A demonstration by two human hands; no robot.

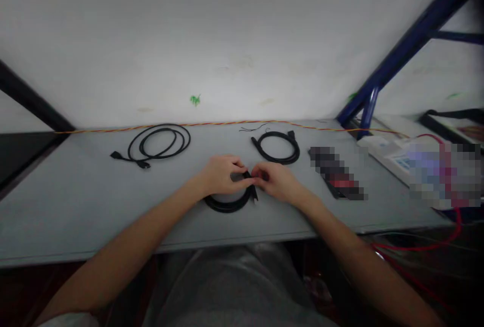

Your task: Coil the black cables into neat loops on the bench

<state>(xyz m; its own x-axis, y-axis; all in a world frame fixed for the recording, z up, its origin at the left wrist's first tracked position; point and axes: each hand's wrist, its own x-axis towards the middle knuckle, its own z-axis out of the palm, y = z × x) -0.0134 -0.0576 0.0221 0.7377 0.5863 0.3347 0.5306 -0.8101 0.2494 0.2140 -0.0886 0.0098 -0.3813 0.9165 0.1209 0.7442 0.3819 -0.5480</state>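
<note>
A coiled black cable (227,207) lies on the grey table in front of me, with a plug end showing at its right side. My left hand (226,174) is closed on the upper part of the coil, its thumb reaching right. At the coil's right side, the fingers of my right hand (278,180) are pinched together against the left fingertips. What is between those right fingers is too small to make out. The left hand hides the coil's upper left part.
A loosely looped black cable (161,157) lies at back left, a tighter coil (280,159) at back right. Thin black ties (251,128) lie near the wall. A blurred dark object (335,173) is at right. A yellow-red twisted wire (212,123) runs along the back edge.
</note>
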